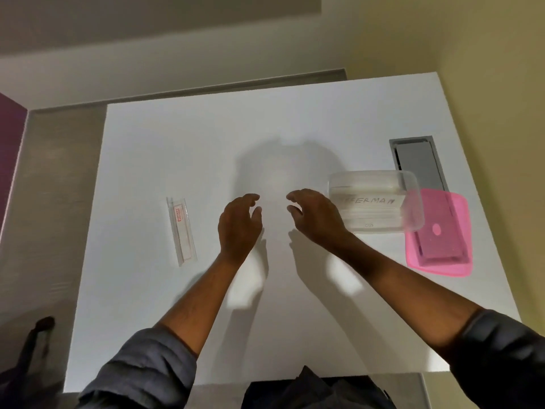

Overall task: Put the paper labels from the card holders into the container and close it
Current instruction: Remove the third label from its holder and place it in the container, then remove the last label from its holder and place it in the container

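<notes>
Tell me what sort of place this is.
Probably an office or meeting room: a plain white table with a grey cable hatch set into its top, a clear card holder, and bare walls behind.

Likely an office: a plain white table [206, 143] with a built-in grey cable hatch [417, 162] against bare walls.

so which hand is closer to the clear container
The right hand: it sits right beside the clear container, nearly touching its left wall, while the left hand is farther left.
</notes>
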`<state>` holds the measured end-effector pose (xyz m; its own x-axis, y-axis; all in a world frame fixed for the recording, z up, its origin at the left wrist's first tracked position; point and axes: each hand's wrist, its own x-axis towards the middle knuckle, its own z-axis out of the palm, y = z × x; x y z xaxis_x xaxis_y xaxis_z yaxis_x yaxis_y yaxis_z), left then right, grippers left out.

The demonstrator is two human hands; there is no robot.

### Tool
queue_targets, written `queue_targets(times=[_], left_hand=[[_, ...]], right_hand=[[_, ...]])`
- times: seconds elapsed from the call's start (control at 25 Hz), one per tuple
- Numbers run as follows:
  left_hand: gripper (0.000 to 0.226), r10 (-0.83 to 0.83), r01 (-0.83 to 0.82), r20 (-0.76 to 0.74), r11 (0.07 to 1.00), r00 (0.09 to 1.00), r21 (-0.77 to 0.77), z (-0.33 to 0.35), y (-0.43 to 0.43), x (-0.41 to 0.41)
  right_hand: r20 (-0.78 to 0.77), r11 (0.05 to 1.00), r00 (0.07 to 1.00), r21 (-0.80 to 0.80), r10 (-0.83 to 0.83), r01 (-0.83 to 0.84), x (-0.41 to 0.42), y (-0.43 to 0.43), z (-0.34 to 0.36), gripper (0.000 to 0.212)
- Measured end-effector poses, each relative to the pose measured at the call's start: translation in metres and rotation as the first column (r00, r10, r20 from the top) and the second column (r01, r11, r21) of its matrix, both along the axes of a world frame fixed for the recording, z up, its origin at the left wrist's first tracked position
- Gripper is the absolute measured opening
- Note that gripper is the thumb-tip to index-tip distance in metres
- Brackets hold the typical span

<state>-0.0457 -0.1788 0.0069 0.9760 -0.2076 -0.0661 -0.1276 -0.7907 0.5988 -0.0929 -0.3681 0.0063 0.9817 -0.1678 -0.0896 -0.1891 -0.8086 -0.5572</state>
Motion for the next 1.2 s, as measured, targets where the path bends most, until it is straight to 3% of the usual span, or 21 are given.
queue_targets(times=[0.16, 0.4, 0.6, 0.72, 0.8, 0.92, 1.04, 1.2], left_hand=[[0.031, 0.134, -0.134, -0.039, 0.991, 0.990, 0.010, -0.001, 0.066, 0.001], [0.036, 0.321, -0.318, -0.117, 0.947, 0.940, 0.046, -0.013, 0.154, -0.001], [0.037, 0.386, -0.394, -0.217, 0.919, 0.897, 0.004, -0.032, 0.195, 0.000], [0.035, 0.404, -0.430, -0.292, 0.903, 0.867, -0.026, -0.043, 0.209, 0.000], [0.035, 0.433, -0.473, -0.347, 0.880, 0.832, -0.037, -0.051, 0.216, 0.001], [0.034, 0.427, -0.483, -0.398, 0.875, 0.812, -0.046, -0.063, 0.223, 0.002], [0.037, 0.415, -0.494, -0.436, 0.865, 0.799, -0.082, -0.068, 0.227, 0.001], [0.039, 0.386, -0.494, -0.475, 0.860, 0.791, -0.124, -0.069, 0.229, -0.001]], right_hand=[[-0.190, 0.989, 0.971, 0.048, 0.147, -0.141, 0.012, 0.056, -0.008, 0.039], [-0.318, 0.974, 0.925, 0.152, 0.209, -0.168, 0.031, 0.139, -0.024, 0.035], [-0.346, 0.959, 0.915, 0.257, 0.209, -0.121, 0.041, 0.201, -0.043, 0.029], [-0.365, 0.947, 0.911, 0.312, 0.193, -0.075, 0.043, 0.233, -0.057, 0.012], [-0.387, 0.939, 0.907, 0.343, 0.164, -0.023, 0.044, 0.251, -0.064, 0.031], [-0.440, 0.914, 0.888, 0.401, 0.136, 0.059, 0.046, 0.271, -0.071, 0.027], [-0.460, 0.893, 0.878, 0.440, 0.133, 0.095, 0.047, 0.283, -0.076, 0.037], [-0.443, 0.869, 0.889, 0.479, 0.115, 0.126, 0.048, 0.293, -0.079, 0.025]])
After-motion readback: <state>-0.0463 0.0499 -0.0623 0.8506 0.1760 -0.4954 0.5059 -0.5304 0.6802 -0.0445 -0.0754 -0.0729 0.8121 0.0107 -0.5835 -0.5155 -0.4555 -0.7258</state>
